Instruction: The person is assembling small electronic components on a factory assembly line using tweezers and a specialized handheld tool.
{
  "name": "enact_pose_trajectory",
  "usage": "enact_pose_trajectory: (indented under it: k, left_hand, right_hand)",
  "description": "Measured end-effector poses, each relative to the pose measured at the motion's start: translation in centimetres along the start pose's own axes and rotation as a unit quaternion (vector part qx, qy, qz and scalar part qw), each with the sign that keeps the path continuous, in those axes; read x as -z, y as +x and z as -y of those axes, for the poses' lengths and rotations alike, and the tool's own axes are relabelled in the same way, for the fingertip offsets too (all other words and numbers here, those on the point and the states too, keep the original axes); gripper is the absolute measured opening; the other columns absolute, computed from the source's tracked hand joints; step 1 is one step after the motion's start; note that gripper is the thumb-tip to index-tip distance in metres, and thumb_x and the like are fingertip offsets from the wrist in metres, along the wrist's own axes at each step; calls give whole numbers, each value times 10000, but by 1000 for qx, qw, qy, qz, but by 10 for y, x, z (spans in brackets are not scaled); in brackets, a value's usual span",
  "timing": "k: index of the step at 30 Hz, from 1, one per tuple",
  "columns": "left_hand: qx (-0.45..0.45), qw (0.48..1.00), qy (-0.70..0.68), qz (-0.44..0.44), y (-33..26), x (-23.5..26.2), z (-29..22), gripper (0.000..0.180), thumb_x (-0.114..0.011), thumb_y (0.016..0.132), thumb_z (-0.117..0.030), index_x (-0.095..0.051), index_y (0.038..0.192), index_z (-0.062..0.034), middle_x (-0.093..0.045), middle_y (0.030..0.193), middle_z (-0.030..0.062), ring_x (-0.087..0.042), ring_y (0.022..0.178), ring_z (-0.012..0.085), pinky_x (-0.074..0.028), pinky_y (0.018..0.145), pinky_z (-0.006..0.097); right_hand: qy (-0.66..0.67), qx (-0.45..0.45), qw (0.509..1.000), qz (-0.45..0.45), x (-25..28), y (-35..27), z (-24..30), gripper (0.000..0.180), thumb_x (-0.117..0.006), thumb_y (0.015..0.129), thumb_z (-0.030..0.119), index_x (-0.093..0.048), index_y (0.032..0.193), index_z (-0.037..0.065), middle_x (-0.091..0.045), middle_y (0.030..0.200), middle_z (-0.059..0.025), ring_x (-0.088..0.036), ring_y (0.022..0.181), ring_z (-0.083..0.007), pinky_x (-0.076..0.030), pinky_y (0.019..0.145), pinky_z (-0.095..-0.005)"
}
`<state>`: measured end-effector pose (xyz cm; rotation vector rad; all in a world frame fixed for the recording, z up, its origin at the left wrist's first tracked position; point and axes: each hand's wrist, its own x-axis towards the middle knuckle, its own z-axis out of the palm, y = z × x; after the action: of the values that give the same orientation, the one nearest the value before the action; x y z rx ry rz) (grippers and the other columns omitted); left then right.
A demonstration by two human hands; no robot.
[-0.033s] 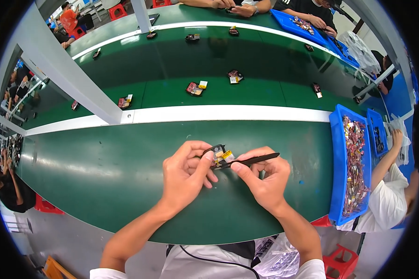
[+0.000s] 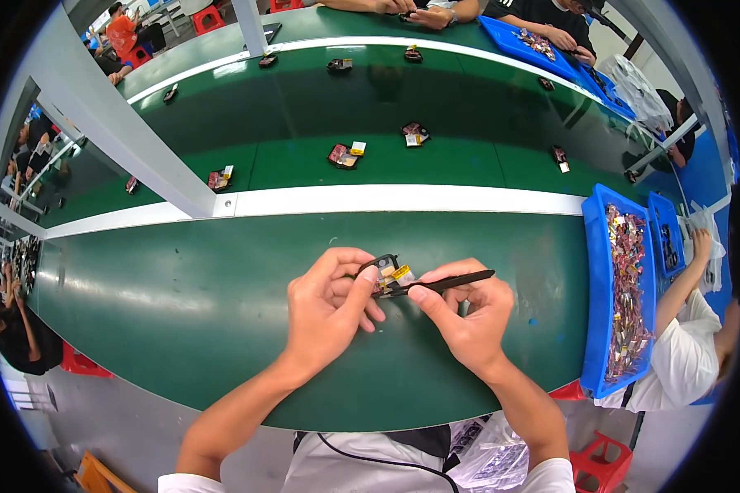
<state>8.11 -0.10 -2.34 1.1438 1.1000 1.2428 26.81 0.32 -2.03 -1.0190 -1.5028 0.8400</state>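
Note:
My left hand (image 2: 329,312) pinches a small black part (image 2: 384,267) with a yellow label between thumb and fingers, just above the green table (image 2: 181,296). My right hand (image 2: 469,320) grips black tweezers (image 2: 452,283), and their tips touch the part from the right. The two hands meet at the middle of the view, close to the table's near edge. The underside of the part is hidden by my fingers.
A long blue tray (image 2: 594,296) full of several small parts lies to the right, where a person in white (image 2: 682,361) reaches into a second blue tray (image 2: 666,234). Similar small assemblies (image 2: 344,154) ride the green belt beyond a white stripe (image 2: 436,200). A grey post (image 2: 115,123) slants at left.

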Motion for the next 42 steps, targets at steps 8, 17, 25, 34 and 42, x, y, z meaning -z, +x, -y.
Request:
enact_pose_trajectory:
  k: [8, 17, 25, 34, 42]
  left_hand:
    - [-3, 1000, 5, 9, 2, -6, 6, 195, -589, 989, -35, -564, 1142, 84, -682, 914, 152, -699, 630, 188, -552, 473, 252]
    - [-9, 1000, -2, 3, 1, -12, 8, 189, -605, 978, -30, -592, 1131, 81, -712, 882, 150, -705, 644, 162, -553, 484, 247]
    - [-28, 999, 1, 28, 0, -11, 11, 196, -609, 980, -28, -600, 1146, 74, -721, 872, 137, -709, 656, 159, -558, 496, 250]
    - [-29, 998, 30, 42, 0, -11, 11, 237, -573, 1003, -33, -567, 1203, 93, -699, 917, 166, -700, 663, 182, -563, 502, 255]
    - [37, 994, -54, 83, 3, -10, 9, 307, -580, 1021, -118, -597, 1255, 79, -704, 973, 161, -713, 697, 201, -565, 507, 265]
  right_hand:
    - [-24, 12, 1000, -11, 6, -2, -5, 141, -813, 805, -6, -723, 913, -5, -670, 673, -4, -447, 445, 12, -273, 419, -191]
    - [-5, 2, 1000, 4, 11, -2, -7, 136, -799, 819, -12, -716, 926, -3, -690, 724, -17, -445, 472, 19, -273, 429, -179]
    - [139, -128, 982, 23, 15, 2, -11, 117, -760, 853, -35, -686, 944, -29, -723, 805, -61, -445, 532, 40, -285, 462, -152]
    - [101, -129, 986, 40, 18, 4, -8, 108, -763, 848, -38, -682, 919, -24, -678, 726, -12, -405, 514, 41, -256, 450, -167]
    - [116, -66, 991, 33, 21, 0, -14, 116, -770, 838, -49, -696, 923, -19, -681, 761, -20, -427, 503, 26, -270, 443, -174]
